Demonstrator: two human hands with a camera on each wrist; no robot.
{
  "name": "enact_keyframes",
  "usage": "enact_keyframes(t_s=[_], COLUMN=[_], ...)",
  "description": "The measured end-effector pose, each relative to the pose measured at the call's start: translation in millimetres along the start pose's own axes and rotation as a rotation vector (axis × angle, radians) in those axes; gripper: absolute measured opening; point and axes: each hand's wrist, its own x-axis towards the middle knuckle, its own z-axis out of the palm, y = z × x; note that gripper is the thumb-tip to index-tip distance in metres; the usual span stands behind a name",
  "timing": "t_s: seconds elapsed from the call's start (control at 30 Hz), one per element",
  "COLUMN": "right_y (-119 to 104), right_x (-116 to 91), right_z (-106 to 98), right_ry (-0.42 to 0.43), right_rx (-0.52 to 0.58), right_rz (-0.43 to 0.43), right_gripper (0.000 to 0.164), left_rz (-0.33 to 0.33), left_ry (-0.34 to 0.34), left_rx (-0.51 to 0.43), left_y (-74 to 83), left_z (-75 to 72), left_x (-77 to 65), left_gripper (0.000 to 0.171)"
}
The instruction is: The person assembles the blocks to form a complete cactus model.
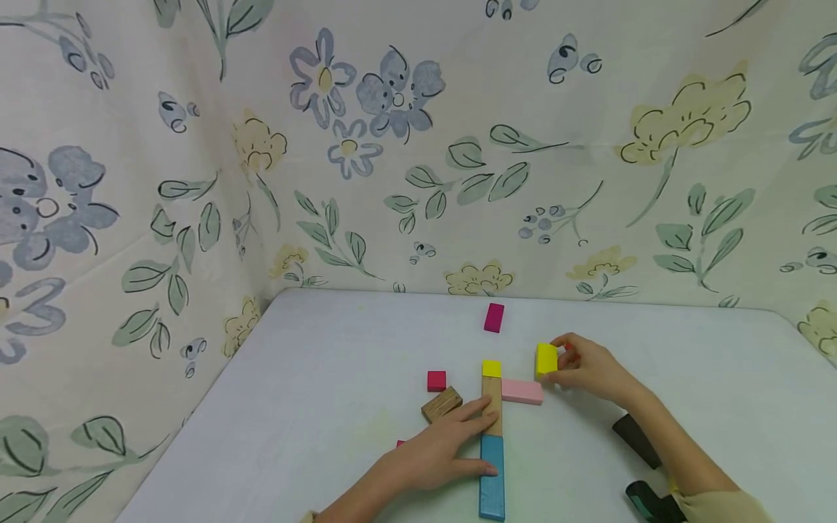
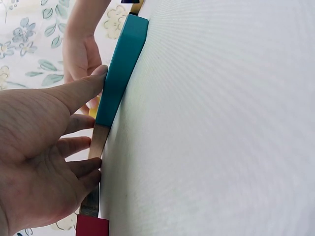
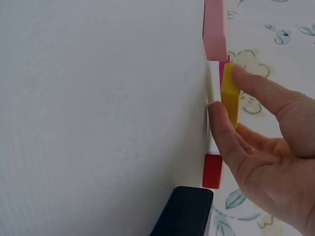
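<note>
My right hand [image 1: 591,370] pinches a yellow block [image 1: 546,359] between thumb and fingers, right of the row and beyond the pink block. In the right wrist view that yellow block [image 3: 230,93] appears tilted. My left hand [image 1: 438,454] rests fingertips on a natural wood block [image 1: 492,388], thumb on a blue block [image 1: 492,494]. These two blocks lie end to end in a line, with a small yellow block [image 1: 492,369] at the far end. A pink block [image 1: 523,391] sticks out sideways from the wood block's right side.
Left of the row lie a brown wood block [image 1: 442,404] and a red block [image 1: 437,380]. A magenta block [image 1: 494,318] lies near the table's back edge. Near the right forearm are dark objects [image 1: 637,439]; a red block [image 3: 212,171] sits by the right hand. Floral cloth [image 1: 418,240] hangs behind.
</note>
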Motion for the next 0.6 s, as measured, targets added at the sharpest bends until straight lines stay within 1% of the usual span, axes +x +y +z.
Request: enact_keyframes(t_s=[0.1,0.13,0.3,0.37,0.43,0.6], right_y=[-0.9,-1.3,-3.4,-3.8,-3.7,-3.4], right_x=[2.8,3.7,7.4,8.1,8.8,11.1], right_z=[1.5,2.0,2.9,2.6,2.2,3.1], right_ry=[0.008,0.011,0.024,0.026,0.022,0.022], right_rx=[-0.007,-0.008,-0.025,-0.036,-0.043,-0.043], right_rz=[0.034,0.044,0.068,0.071,0.070,0.093], right_gripper=[0.065,0.065,0.065,0.065,0.064,0.059], left_rz=[0.010,0.002,0.037,0.039,0.029,-0.002], left_ry=[0.001,-0.002,0.022,0.026,0.020,0.006], left_rx=[0.010,-0.001,0.012,0.008,-0.001,-0.009], left_y=[-3.9,-3.3,-19.8,-20.6,-16.6,-0.6], left_z=[2.4,1.8,12.7,13.9,11.5,1.0], left_x=[1.5,1.5,7.8,8.2,6.7,0.5], left_gripper=[0.075,0.075,0.077,0.077,0.076,0.075])
